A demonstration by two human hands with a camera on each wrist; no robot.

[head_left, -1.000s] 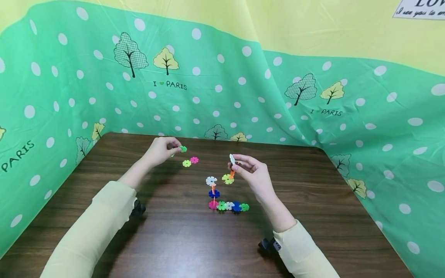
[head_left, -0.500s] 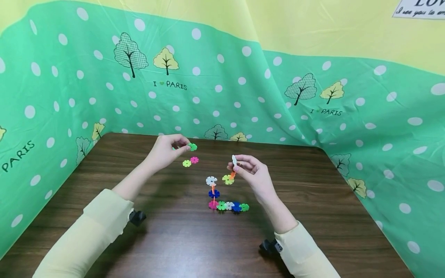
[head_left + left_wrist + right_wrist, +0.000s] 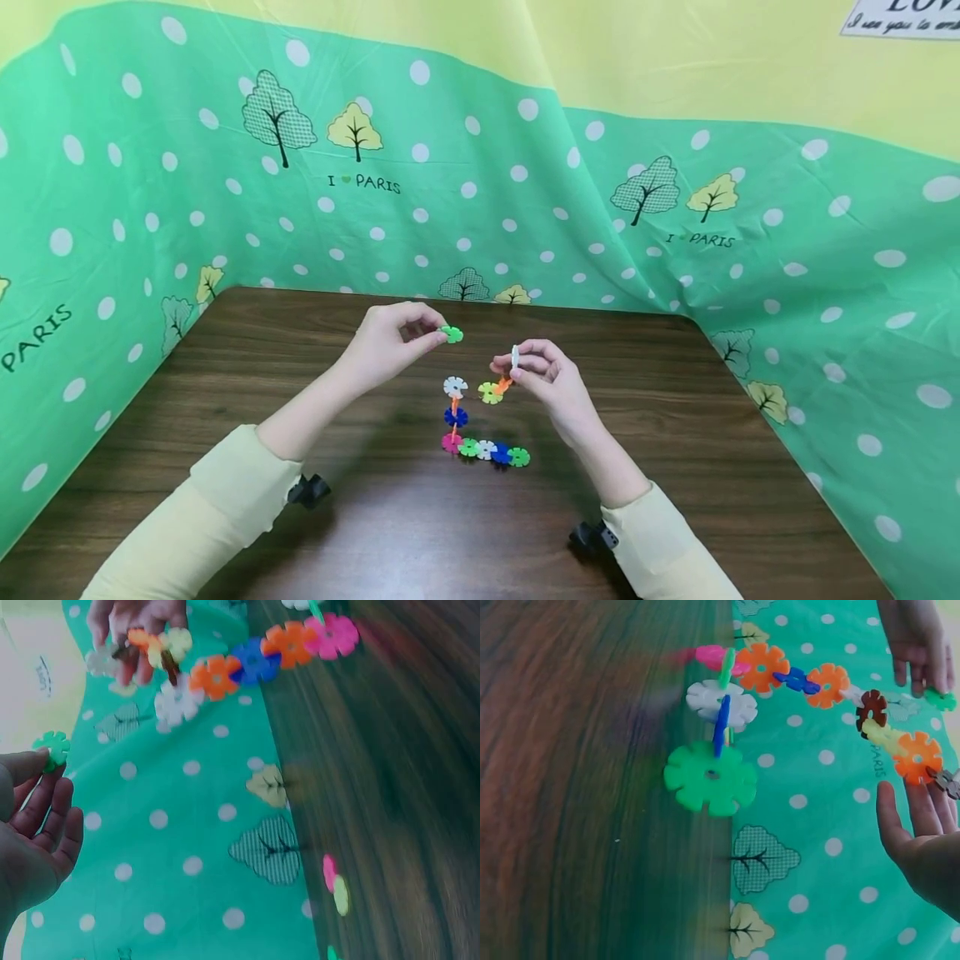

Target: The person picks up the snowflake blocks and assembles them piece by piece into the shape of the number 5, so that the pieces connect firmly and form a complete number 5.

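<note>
In the head view my left hand [image 3: 393, 343] pinches a green notched plastic disc [image 3: 452, 334] between thumb and fingertips, also seen in the left wrist view as a green disc [image 3: 52, 750]. My right hand [image 3: 553, 385] pinches a white disc [image 3: 515, 357] at the end of a chain of interlocking discs. From there the chain runs through an orange disc [image 3: 919, 757], a yellow disc [image 3: 883, 736] and a brown disc [image 3: 871, 712]. It continues through a white disc [image 3: 454, 387] and a blue disc [image 3: 456, 417] to a pink disc [image 3: 452, 442], then a row ending in a green disc [image 3: 518, 457].
Loose pink [image 3: 330, 872] and yellow [image 3: 341, 894] discs lie on the brown wooden table [image 3: 390, 533], with a bit of a green one [image 3: 332, 952] nearby. My left arm hides them in the head view. A patterned green curtain [image 3: 465, 217] surrounds the table's back and sides.
My left hand has moved right with the green disc, coming closer to the right hand. The right hand has shifted slightly right and down, and the white disc now appears more upright.
</note>
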